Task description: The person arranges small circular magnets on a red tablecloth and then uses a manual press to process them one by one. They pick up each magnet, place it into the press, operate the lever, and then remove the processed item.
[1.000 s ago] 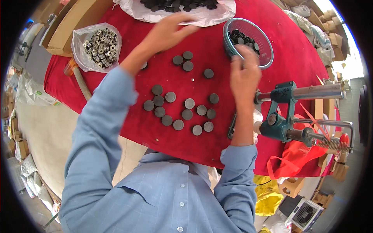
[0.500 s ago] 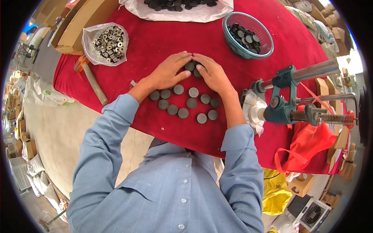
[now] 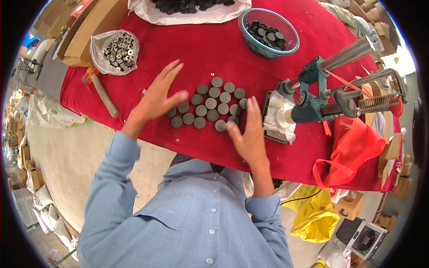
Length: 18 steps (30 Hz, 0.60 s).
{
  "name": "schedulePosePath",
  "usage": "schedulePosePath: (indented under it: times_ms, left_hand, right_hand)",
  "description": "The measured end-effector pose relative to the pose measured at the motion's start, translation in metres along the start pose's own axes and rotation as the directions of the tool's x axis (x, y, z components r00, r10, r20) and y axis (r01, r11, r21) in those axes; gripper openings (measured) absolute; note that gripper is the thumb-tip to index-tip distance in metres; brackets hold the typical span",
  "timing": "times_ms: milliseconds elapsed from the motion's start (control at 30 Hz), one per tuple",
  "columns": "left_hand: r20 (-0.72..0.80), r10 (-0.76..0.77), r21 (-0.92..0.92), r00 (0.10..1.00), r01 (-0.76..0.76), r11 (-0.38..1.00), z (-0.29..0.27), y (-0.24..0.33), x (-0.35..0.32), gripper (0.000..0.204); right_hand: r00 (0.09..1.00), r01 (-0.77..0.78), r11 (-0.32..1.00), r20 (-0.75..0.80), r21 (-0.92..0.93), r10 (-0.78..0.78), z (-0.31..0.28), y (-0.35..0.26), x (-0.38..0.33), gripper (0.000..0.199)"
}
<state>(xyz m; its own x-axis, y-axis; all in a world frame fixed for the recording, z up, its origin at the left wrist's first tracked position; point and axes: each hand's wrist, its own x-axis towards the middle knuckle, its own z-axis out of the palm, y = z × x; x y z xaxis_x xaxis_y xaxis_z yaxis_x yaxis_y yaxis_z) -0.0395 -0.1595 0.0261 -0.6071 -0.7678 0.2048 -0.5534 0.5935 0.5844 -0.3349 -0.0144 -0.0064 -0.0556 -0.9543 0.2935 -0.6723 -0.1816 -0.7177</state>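
Note:
Several round dark-grey caps (image 3: 211,103) lie flat in a loose cluster on the red cloth in front of me. On the cluster's left side my left hand (image 3: 156,97) is open, thumb and fingers apart, holding nothing. Opposite it, my right hand (image 3: 249,137) is open too, its thumb by the caps at the right edge. Whether that thumb touches a cap I cannot tell. A tiny shiny piece (image 3: 212,74) sits just beyond the caps.
A green hand press (image 3: 308,96) stands to the right, beside a red bag (image 3: 357,147). Further back are a bowl of black caps (image 3: 293,49), a white sack (image 3: 156,18) with more caps, a bag of metal parts (image 3: 119,51), a hammer (image 3: 103,94) and a cardboard box (image 3: 91,38).
Both hands have drawn back from the far side of the caps and spread apart, left hand leftward, right hand nearer me. Caps that were under them now show, grouped more closely.

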Motion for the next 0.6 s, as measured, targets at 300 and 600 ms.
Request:
schedulePosePath:
  times_ms: [300, 600]
  left_hand:
    - [-0.042, -0.037, 0.265, 0.998, 0.047, 0.963, 0.065, 0.021, -0.043, 0.113]
    - [0.007, 0.016, 0.272, 1.0, -0.017, 0.962, 0.066, 0.016, -0.03, 0.113]
  right_hand:
    - [0.999, 0.005, 0.957, -0.043, -0.289, -0.019, 0.046, 0.004, 0.0, 0.12]
    - [0.99, 0.093, 0.995, -0.102, -0.035, -0.096, 0.045, 0.012, 0.024, 0.111]
